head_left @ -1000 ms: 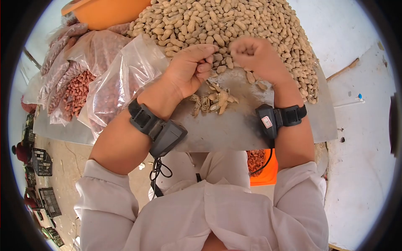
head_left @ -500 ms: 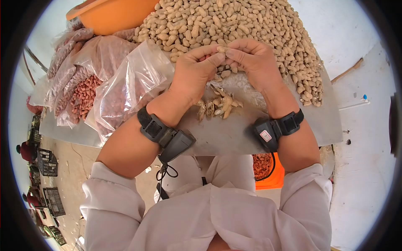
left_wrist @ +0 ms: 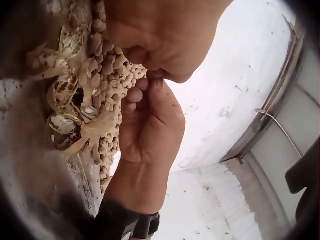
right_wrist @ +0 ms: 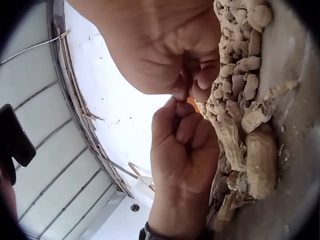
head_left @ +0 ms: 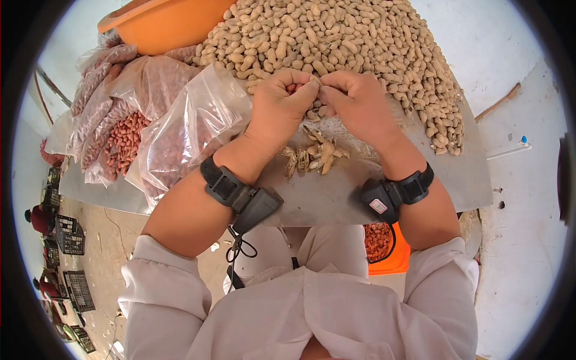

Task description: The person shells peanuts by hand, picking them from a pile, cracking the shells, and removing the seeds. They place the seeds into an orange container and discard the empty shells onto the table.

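Note:
In the head view, the left hand (head_left: 276,108) is curled round reddish peanut kernels (head_left: 292,87). Its thumb and forefinger tips meet those of the right hand (head_left: 363,108) in front of the unshelled peanut pile (head_left: 336,36). The right hand's fingers are bent; whether they pinch anything is hidden. Broken shells (head_left: 318,157) lie below the hands on the grey tabletop (head_left: 306,201). Both wrist views show the fingertips together, the left wrist view with the right hand (left_wrist: 150,120) below, the right wrist view with the left hand (right_wrist: 185,145) below.
Clear bags of red kernels (head_left: 174,132) lie at the left, with an orange basin (head_left: 162,30) behind them. Under the table edge is an orange container (head_left: 396,261) holding reddish pieces. Black crates (head_left: 78,288) stand on the floor at far left.
One second ago the hands were apart at the pile. They came together with a peanut between their fingertips, and are still together; that peanut can no longer be made out clearly.

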